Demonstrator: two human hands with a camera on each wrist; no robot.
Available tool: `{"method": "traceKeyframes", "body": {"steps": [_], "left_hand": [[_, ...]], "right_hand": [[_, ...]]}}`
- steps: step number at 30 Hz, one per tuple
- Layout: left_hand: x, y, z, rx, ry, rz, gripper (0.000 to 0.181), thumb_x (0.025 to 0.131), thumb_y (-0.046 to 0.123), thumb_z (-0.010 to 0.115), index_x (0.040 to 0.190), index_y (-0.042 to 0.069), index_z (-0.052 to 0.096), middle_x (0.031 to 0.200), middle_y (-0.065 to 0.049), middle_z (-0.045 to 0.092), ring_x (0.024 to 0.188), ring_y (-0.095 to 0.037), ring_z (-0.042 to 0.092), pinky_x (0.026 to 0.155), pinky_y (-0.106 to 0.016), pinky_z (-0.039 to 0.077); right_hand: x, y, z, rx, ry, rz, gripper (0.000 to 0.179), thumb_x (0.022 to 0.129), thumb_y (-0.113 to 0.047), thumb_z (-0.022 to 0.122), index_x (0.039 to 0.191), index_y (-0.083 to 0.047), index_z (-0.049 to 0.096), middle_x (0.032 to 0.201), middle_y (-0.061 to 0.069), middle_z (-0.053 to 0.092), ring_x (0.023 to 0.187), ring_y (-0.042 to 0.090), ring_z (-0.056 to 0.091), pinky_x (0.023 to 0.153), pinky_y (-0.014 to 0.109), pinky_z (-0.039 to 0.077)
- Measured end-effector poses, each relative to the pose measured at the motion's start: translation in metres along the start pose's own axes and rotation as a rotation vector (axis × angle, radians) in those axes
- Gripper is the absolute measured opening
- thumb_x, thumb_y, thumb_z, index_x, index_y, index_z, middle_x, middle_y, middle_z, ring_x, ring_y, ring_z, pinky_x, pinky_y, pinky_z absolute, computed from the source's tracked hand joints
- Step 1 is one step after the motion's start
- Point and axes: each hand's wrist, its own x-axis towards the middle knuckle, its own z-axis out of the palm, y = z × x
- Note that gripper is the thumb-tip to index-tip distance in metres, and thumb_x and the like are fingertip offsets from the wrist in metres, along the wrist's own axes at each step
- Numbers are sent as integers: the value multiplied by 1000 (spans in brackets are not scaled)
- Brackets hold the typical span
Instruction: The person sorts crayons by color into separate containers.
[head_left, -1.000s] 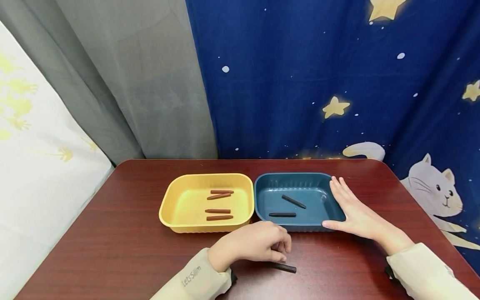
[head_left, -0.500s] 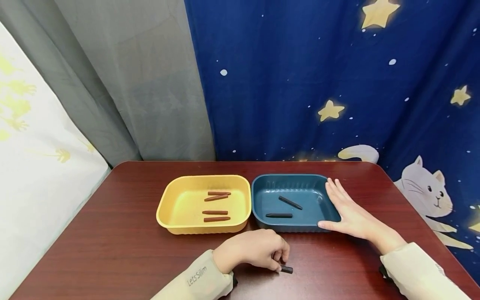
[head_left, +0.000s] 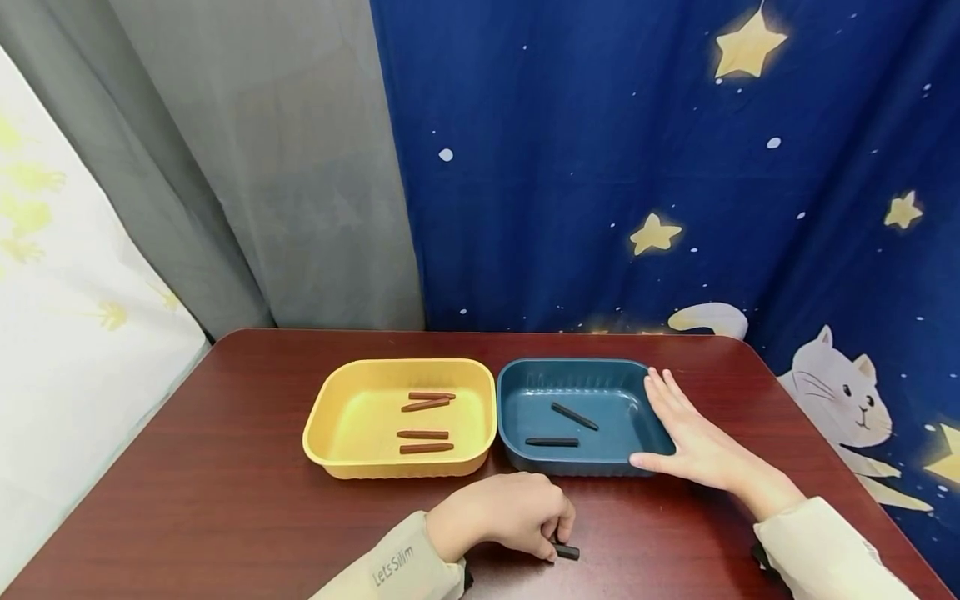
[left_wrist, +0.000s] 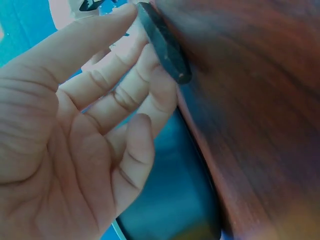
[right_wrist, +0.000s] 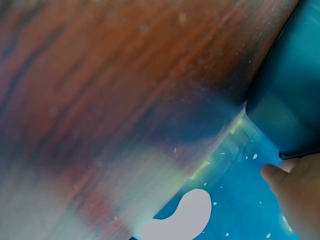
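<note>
My left hand (head_left: 506, 512) is low over the table in front of the two trays, pinching a black crayon (head_left: 567, 552) by one end. The left wrist view shows the thumb tip and bent fingers at that black crayon (left_wrist: 166, 46), whose blunt end sticks out. My right hand (head_left: 697, 446) spreads along the right side of the blue tray (head_left: 573, 469), thumb at its front rim and fingers at its far right corner. Inside the blue tray lie two black crayons, one straight (head_left: 552, 442) and one slanted (head_left: 574, 416).
A yellow tray (head_left: 341, 462) stands against the left side of the blue one, holding several brown crayons (head_left: 426, 448). Both sit on a dark red-brown wooden table (head_left: 247, 492). Behind it hang a grey curtain (head_left: 330, 208) and a blue starry curtain (head_left: 540, 183).
My left hand has come down onto the black crayon on the table and pinches it, covering more of its length. The right hand stays at the blue tray; the head view has shifted slightly.
</note>
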Motion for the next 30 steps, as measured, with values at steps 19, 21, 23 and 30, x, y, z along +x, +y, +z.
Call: {"method": "traceKeyframes", "body": {"steps": [19,21,23,30], "left_hand": [[-2,0,-4,31,-47,-60,20,77,25,85,75,27,66,66,21,53,62,6,48,60,-8,37],[-1,1,-4,9,-58,-61,19,77,24,84,76,27,65,66,20,53,62,5,49,59,-9,37],[-1,1,-4,-8,-66,-62,20,78,23,84,76,27,65,65,20,52,62,5,49,59,-9,38],[1,5,-12,-29,-60,-32,17,81,21,81,79,25,65,67,18,52,62,3,49,59,-10,39]], "right_hand": [[0,-1,-2,-8,-14,27,113,83,-54,72,159,-2,6,167,19,1,154,41,-5,111,75,19],[0,-1,-2,-4,-12,26,113,83,-54,72,159,-2,6,167,19,1,154,40,-5,111,75,19],[-1,-1,0,-1,-13,24,113,83,-55,72,159,-2,6,168,18,1,154,40,-6,111,75,19],[-1,1,-1,-14,-8,21,114,83,-55,72,159,0,7,167,20,2,154,40,-5,112,73,20]]}}
